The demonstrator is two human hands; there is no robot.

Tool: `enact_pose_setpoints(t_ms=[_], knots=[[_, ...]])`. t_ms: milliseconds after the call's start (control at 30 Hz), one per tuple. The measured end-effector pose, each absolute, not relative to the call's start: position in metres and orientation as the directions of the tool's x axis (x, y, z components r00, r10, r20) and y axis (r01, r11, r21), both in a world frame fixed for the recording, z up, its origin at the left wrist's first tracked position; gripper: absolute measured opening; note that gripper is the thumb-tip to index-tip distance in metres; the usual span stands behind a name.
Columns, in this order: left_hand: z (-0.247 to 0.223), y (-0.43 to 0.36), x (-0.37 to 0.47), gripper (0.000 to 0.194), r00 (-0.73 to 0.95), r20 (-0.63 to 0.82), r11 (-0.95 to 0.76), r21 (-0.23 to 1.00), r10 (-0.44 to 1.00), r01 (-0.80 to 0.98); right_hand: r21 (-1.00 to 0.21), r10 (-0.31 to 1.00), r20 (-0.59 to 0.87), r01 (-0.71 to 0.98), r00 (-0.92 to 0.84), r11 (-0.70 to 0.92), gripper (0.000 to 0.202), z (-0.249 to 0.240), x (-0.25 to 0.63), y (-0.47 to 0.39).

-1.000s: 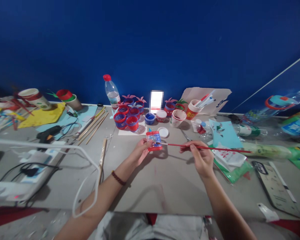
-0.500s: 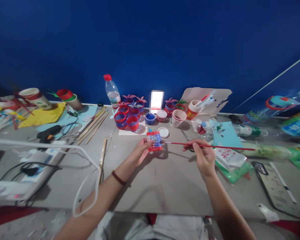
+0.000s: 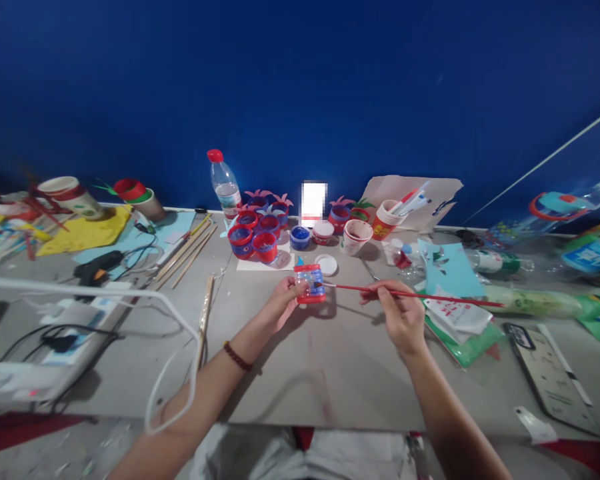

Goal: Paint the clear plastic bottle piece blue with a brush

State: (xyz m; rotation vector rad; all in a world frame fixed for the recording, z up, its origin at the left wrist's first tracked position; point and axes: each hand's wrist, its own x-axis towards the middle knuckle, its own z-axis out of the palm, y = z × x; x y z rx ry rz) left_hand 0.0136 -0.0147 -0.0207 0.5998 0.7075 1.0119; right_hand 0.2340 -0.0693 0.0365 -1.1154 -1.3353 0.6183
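Between the thumb and fingers of my left hand is a small clear plastic piece with red rims and blue paint on its side. My right hand is closed round a long red paintbrush, its bristles against the blue-painted side. Behind the piece stand an open jar of blue paint and a red-and-white jar, with a white lid lying in front. Several red and blue painted cups are grouped to the left of the jars.
A clear bottle and paper cup stand at the back. Wooden sticks, a glue gun and a power strip with a white cable lie left. On the right are a phone, plastic bottles and blue paper.
My right hand has shifted slightly left with the paintbrush, whose tip is further over the painted side. My left hand and the plastic piece have barely moved.
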Motion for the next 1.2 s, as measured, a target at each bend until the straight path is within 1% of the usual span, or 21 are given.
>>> enact_pose_setpoints(t_ms=[133,333,467,533,633,767,900,1033,1133,1200], knots=[[-0.021,-0.015,0.013,0.045,0.350,-0.243,0.407,0.733,0.905,-0.545,-0.894,0.869,0.431,0.248,0.242,0.374,0.028,0.029,0.244,-0.067],[-0.019,-0.016,0.014,0.046,0.370,-0.231,0.412,0.726,0.900,-0.551,-0.913,0.859,0.407,0.122,0.310,0.388,0.020,0.013,0.252,-0.066],[-0.019,-0.016,0.015,0.054,0.346,-0.238,0.399,0.746,0.908,-0.534,-0.920,0.887,0.392,0.090,0.244,0.382,0.020,0.017,0.244,-0.068],[-0.019,-0.016,0.015,0.056,0.340,-0.239,0.393,0.759,0.910,-0.519,-0.918,0.896,0.396,0.103,0.201,0.383,0.021,0.022,0.238,-0.068],[-0.021,-0.016,0.015,0.053,0.338,-0.243,0.393,0.769,0.909,-0.505,-0.910,0.893,0.411,0.139,0.181,0.391,0.024,0.029,0.233,-0.068],[-0.025,-0.015,0.014,0.049,0.334,-0.243,0.390,0.772,0.911,-0.502,-0.897,0.877,0.432,0.200,0.210,0.394,0.027,0.032,0.234,-0.067],[-0.025,-0.015,0.013,0.051,0.367,-0.222,0.394,0.767,0.903,-0.506,-0.894,0.865,0.436,0.228,0.249,0.385,0.027,0.029,0.240,-0.066],[-0.023,-0.015,0.013,0.056,0.379,-0.208,0.390,0.768,0.902,-0.507,-0.899,0.850,0.436,0.180,0.295,0.399,0.024,0.020,0.247,-0.065],[-0.023,-0.015,0.014,0.054,0.391,-0.196,0.387,0.774,0.899,-0.501,-0.911,0.848,0.410,0.113,0.335,0.396,0.020,0.012,0.251,-0.065],[-0.023,-0.015,0.014,0.053,0.380,-0.198,0.379,0.783,0.903,-0.492,-0.918,0.861,0.393,0.082,0.323,0.388,0.019,0.011,0.249,-0.065]])
